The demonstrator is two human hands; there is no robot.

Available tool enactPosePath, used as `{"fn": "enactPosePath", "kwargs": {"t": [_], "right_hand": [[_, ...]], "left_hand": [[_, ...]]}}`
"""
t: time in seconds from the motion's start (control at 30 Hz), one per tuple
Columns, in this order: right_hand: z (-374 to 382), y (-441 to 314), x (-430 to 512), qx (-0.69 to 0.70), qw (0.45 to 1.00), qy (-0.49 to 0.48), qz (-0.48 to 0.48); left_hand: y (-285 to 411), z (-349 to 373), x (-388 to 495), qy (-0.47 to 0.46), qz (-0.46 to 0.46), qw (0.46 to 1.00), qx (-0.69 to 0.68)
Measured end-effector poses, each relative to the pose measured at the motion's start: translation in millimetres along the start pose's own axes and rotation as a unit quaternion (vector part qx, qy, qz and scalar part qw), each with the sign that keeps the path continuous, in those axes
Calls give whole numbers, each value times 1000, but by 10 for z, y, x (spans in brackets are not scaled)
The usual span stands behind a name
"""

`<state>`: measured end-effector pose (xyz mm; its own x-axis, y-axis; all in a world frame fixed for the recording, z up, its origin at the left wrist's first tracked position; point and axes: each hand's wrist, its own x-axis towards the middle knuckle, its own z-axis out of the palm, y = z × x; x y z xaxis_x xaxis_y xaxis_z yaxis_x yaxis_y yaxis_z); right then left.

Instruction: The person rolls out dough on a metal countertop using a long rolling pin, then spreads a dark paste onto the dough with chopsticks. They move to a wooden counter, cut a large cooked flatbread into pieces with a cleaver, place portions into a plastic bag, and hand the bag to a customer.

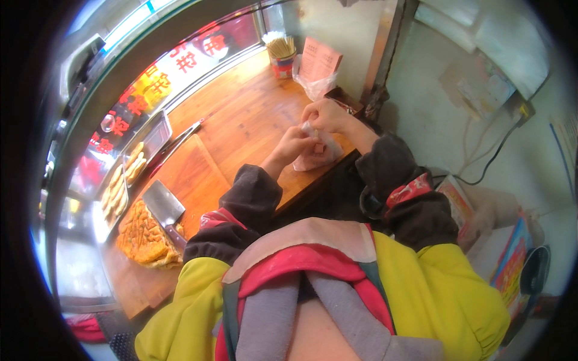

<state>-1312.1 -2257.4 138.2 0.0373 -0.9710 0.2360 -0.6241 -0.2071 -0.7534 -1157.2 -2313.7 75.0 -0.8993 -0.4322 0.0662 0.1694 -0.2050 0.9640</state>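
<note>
A thin translucent plastic bag (332, 155) with something pinkish inside rests at the front edge of the wooden counter (239, 113). My left hand (291, 146) pinches the bag's upper left side. Over the bag's top, my right hand (326, 116) has its fingers bent close to the gathered plastic; its fingertips are partly hidden, but they appear to grip the bag's neck. Both hands are near each other, and the bag's contents cannot be made out clearly.
At left, a cleaver (165, 203) lies against a browned flatbread (146, 234). Trays with pale dough sticks (115, 194) and metal tongs (180, 135) line the window side. A cup of wooden skewers (282, 56), pink paper bags (318, 61) and a small dark box (345, 100) stand at the back.
</note>
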Motion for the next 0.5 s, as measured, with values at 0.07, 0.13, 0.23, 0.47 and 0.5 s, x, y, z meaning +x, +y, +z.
{"fn": "enactPosePath", "kwargs": {"t": [0.07, 0.13, 0.23, 0.47, 0.5], "right_hand": [[23, 4, -3, 54, 998, 11, 31], [27, 9, -2, 76, 995, 10, 59], [-28, 46, -16, 98, 993, -21, 54], [-128, 242, -225, 142, 989, 2, -36], [-97, 259, -248, 94, 994, 25, -47]], "left_hand": [[14, 15, -12, 12, -20, 989, -148], [21, 29, 3, 33, -33, 990, -132], [-1, 45, 68, 58, -23, 996, -60], [-66, 12, 135, 174, 12, 983, -50], [-62, 7, 132, 156, 21, 986, -59]]}}
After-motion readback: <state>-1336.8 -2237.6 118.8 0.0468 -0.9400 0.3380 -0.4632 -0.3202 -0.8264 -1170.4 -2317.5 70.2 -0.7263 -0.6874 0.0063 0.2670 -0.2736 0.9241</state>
